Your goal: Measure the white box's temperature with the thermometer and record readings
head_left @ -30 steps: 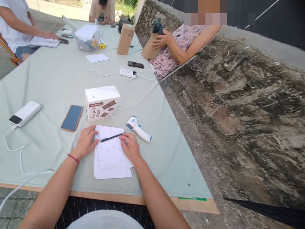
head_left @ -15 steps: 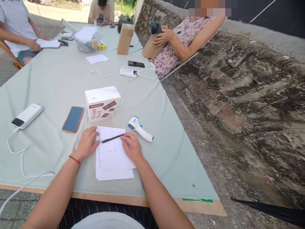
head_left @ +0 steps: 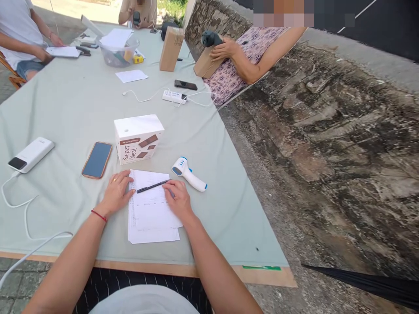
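Observation:
My left hand lies open on the left edge of a small stack of printed papers, fingers spread; a ring and a red wrist cord show. At the right side of the stack, my right hand has its fingers curled round the upper end of a black pen, which slants across the top sheet. A white and blue infrared thermometer lies just beyond my right hand. Behind the papers stands a white Su-per Meal box. Left of it is a phone in a brown case.
On the pale green tablecloth sit a cabled white power bank, another power bank, a dark phone, a plastic tub and an upright cardboard box. Three people sit around the far half; one holds a cardboard box.
The view has shifted slightly, so everything on the table appears a little further left and higher. Both my hands, the pen and the papers keep their places relative to each other.

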A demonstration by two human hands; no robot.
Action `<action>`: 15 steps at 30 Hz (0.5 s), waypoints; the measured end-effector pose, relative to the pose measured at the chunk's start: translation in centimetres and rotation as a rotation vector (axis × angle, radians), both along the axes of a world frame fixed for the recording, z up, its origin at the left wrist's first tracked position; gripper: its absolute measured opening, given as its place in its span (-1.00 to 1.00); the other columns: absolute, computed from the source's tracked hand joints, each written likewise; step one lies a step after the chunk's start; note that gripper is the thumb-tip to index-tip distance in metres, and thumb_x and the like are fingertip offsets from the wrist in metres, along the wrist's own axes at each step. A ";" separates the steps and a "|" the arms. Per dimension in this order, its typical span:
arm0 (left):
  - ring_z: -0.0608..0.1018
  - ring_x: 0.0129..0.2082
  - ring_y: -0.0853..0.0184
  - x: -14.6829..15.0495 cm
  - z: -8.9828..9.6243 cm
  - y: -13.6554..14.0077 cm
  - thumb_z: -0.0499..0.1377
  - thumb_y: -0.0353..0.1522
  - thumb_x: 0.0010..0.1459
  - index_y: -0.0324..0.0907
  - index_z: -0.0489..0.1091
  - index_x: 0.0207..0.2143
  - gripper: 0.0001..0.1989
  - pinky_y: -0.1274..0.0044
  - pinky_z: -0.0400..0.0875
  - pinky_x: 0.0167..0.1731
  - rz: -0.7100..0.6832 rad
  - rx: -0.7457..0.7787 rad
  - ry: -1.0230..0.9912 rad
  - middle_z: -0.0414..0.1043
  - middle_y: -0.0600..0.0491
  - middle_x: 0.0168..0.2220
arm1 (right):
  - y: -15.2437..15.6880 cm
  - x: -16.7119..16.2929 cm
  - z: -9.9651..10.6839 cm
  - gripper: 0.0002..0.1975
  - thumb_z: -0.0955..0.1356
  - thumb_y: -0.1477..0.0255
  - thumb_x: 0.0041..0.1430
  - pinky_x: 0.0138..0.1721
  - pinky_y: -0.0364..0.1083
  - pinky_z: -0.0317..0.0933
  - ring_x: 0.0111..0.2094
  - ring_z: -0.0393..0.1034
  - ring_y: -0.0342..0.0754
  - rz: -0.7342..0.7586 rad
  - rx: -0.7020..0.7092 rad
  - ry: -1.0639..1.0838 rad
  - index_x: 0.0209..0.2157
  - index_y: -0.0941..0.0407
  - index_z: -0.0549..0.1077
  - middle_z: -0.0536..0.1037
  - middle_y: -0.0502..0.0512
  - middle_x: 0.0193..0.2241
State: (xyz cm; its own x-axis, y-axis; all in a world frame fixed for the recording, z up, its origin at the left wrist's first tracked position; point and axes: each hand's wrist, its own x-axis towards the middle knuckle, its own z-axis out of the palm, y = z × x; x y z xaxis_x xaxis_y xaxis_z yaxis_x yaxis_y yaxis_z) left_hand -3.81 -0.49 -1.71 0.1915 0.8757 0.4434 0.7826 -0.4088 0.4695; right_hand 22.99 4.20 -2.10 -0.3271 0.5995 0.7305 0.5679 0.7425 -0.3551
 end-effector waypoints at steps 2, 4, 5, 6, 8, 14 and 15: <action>0.27 0.31 0.09 0.0 0.0 0.0 0.06 -0.27 0.31 -0.19 0.33 -0.03 -0.75 0.11 0.14 0.30 0.001 -0.007 0.002 0.25 -0.16 0.26 | 0.0 0.0 0.0 -0.79 0.26 0.50 0.32 -0.16 0.06 0.34 -0.16 0.33 0.07 0.010 0.014 0.011 -0.24 0.11 0.55 0.48 0.17 -0.23; 0.27 0.31 0.09 0.0 0.0 0.0 0.06 -0.27 0.31 -0.19 0.32 -0.03 -0.75 0.12 0.13 0.30 0.003 -0.009 -0.001 0.26 -0.16 0.25 | 0.0 -0.1 0.1 -0.79 0.26 0.51 0.32 -0.17 0.05 0.34 -0.16 0.33 0.07 0.016 0.022 0.018 -0.25 0.11 0.55 0.48 0.16 -0.24; 0.27 0.31 0.09 0.0 0.0 0.0 0.06 -0.27 0.32 -0.20 0.32 -0.02 -0.74 0.12 0.13 0.30 0.004 -0.006 -0.003 0.26 -0.16 0.25 | 0.0 -0.1 0.1 -0.79 0.26 0.51 0.32 -0.17 0.04 0.34 -0.16 0.33 0.06 0.015 0.022 0.017 -0.25 0.11 0.55 0.48 0.16 -0.24; 0.27 0.31 0.09 0.0 -0.1 0.0 0.06 -0.26 0.32 -0.20 0.32 -0.01 -0.72 0.12 0.13 0.30 0.005 -0.001 -0.003 0.26 -0.17 0.25 | 0.0 -0.1 0.0 -0.79 0.26 0.51 0.32 -0.17 0.05 0.34 -0.16 0.33 0.06 0.014 0.020 0.016 -0.25 0.11 0.55 0.48 0.16 -0.23; 0.27 0.31 0.09 0.0 -0.2 0.1 0.05 -0.25 0.33 -0.22 0.31 0.04 -0.68 0.12 0.13 0.31 0.005 0.009 -0.001 0.26 -0.17 0.25 | 0.0 0.0 0.0 -0.79 0.27 0.50 0.32 -0.16 0.05 0.34 -0.16 0.33 0.07 0.009 0.013 0.012 -0.25 0.11 0.55 0.48 0.17 -0.23; 0.27 0.31 0.10 -0.1 -0.5 0.2 0.04 -0.25 0.34 -0.25 0.30 0.11 -0.63 0.13 0.14 0.30 0.004 0.039 0.018 0.24 -0.17 0.27 | 0.0 0.1 -0.1 -0.76 0.24 0.46 0.34 -0.13 0.08 0.35 -0.15 0.34 0.08 -0.009 -0.021 -0.006 -0.24 0.11 0.56 0.47 0.19 -0.23; 0.27 0.30 0.09 -0.1 -0.5 0.2 0.04 -0.25 0.34 -0.24 0.31 0.10 -0.63 0.13 0.15 0.30 0.005 0.037 0.019 0.24 -0.17 0.27 | 0.0 0.1 -0.1 -0.77 0.24 0.46 0.34 -0.13 0.07 0.35 -0.15 0.34 0.08 -0.010 -0.018 -0.006 -0.23 0.11 0.55 0.47 0.19 -0.23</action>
State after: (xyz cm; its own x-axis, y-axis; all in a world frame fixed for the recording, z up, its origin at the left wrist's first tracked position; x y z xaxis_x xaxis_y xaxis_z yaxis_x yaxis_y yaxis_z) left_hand -3.87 -0.33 -2.16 0.1964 0.8596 0.4718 0.7933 -0.4221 0.4388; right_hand 23.05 4.19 -2.23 -0.3255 0.6162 0.7172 0.5777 0.7301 -0.3650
